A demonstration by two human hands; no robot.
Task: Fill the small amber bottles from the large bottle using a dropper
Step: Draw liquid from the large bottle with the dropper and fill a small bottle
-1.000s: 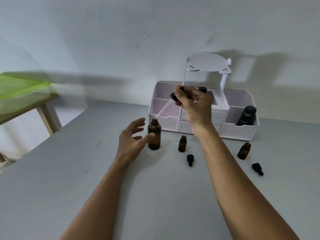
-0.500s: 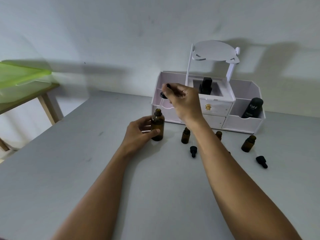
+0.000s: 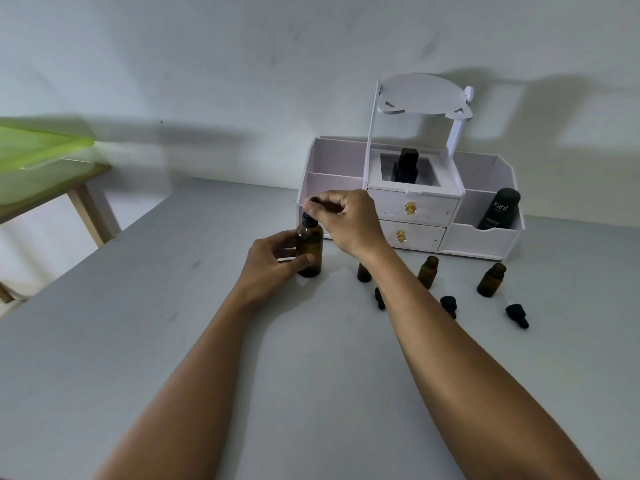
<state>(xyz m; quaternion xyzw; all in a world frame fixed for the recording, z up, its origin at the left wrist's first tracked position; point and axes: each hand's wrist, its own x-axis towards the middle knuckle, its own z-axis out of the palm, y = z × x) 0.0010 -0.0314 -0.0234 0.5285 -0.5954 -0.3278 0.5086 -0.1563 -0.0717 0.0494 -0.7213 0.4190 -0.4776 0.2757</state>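
Two hands are met at the large bottle (image 3: 310, 251), which stands upright on the bench (image 3: 173, 341) before the organiser (image 3: 485, 237). The left hand (image 3: 273, 261) is wrapped around its body; the right hand's (image 3: 346, 220) grip is pinched on the dropper (image 3: 309, 216) at its neck. Three small bottles (image 3: 491, 279) and three loose caps (image 3: 516, 315) are seen to the right.

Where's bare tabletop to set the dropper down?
Bare: the grey table left of the large bottle, and the near stretch between the forearms. Crowded: the strip before the white organizer, with small bottles and loose caps.
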